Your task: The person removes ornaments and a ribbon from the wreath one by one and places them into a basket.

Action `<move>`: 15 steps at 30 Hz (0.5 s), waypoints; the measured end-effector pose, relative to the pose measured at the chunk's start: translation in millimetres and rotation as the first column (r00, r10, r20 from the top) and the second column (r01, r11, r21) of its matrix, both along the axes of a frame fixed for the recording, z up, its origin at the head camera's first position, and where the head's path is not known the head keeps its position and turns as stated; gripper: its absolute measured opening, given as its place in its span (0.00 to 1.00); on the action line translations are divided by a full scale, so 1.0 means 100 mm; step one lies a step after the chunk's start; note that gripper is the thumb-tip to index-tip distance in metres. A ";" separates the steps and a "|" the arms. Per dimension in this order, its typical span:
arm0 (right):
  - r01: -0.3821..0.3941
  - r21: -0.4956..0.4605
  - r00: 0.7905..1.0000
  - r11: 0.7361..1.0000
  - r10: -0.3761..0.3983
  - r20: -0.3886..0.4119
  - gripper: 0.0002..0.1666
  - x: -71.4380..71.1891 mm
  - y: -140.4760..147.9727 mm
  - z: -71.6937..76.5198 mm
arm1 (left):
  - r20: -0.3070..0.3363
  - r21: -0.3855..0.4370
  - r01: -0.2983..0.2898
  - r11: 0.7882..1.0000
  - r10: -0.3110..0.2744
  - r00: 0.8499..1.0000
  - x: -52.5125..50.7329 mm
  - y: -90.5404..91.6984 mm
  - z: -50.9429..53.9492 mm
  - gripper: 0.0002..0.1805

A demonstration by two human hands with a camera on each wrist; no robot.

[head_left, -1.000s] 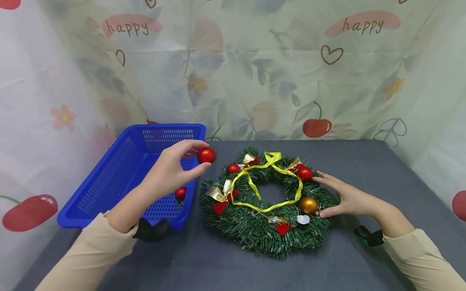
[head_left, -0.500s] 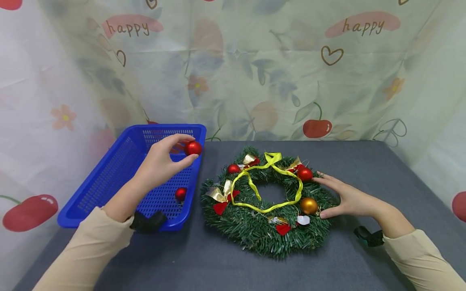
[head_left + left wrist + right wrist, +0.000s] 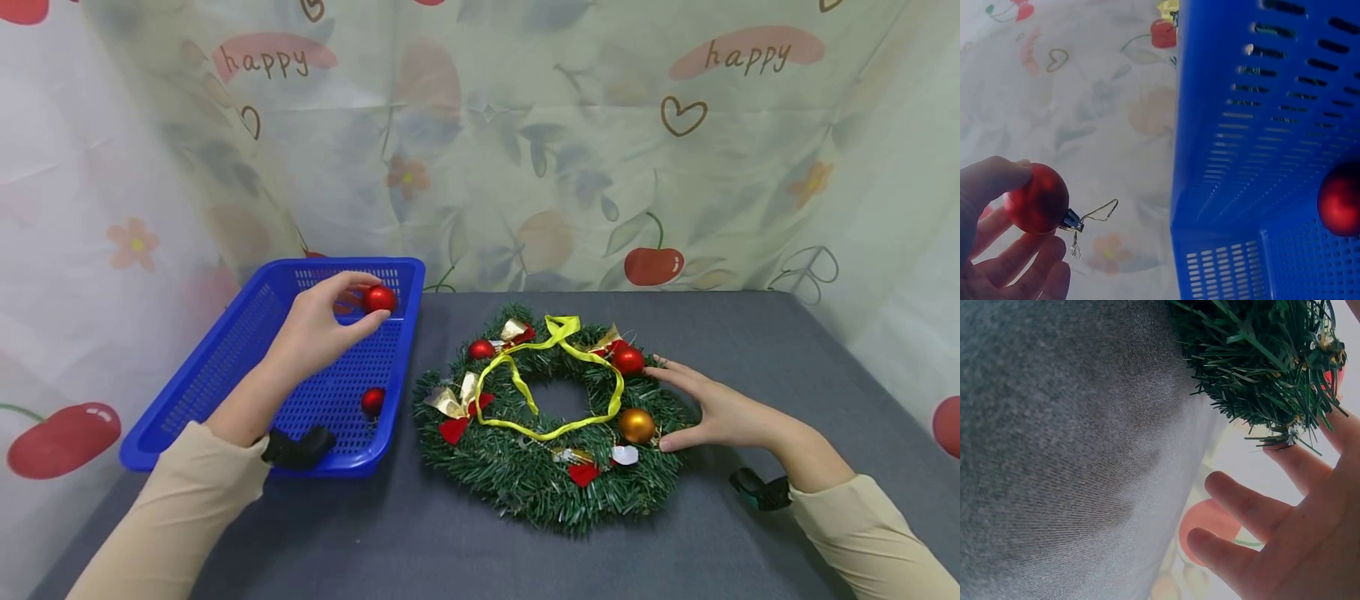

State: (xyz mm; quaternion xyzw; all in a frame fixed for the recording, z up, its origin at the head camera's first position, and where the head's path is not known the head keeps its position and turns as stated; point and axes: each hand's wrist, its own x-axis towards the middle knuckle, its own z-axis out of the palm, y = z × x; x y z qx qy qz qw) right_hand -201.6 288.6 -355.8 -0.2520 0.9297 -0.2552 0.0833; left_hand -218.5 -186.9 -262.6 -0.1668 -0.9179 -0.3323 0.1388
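Note:
Between thumb and fingers, my left hand [image 3: 315, 329] pinches a shiny red Christmas ball [image 3: 380, 299] above the blue basket [image 3: 407, 350]. In the left wrist view a silver cap and wire loop stick out from the held ball [image 3: 1038, 199]. A second red ball [image 3: 372, 402] lies in the basket by its right wall. My right hand [image 3: 723, 410] rests at the right edge of the green wreath [image 3: 480, 467], thumb near a gold ball [image 3: 637, 425] and fingertips near a red ball [image 3: 627, 360]. In the right wrist view its fingers are spread, some touching the wreath [image 3: 1254, 369].
A yellow ribbon [image 3: 551, 432] loops over the wreath. Red and gold bows [image 3: 454, 405] and another red ball [image 3: 481, 349] sit on it. Grey cloth [image 3: 420, 533] covers the table, and a printed curtain [image 3: 487, 167] hangs behind.
My left hand has moved left with the red ball, from beside the basket's right rim to above its inside. My right hand and the wreath have stayed put.

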 end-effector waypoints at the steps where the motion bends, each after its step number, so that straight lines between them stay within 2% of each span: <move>1: 0.002 -0.001 1.000 1.000 -0.002 0.000 0.55 0.00 0.00 0.00 | -0.002 0.000 -0.002 1.000 0.002 1.000 -0.01 -0.01 0.00 0.22; 15: 0.004 -0.010 1.000 1.000 -0.004 0.010 0.54 0.00 0.00 -0.01 | 0.031 0.001 -0.041 0.999 0.041 0.999 -0.13 -0.08 -0.02 0.22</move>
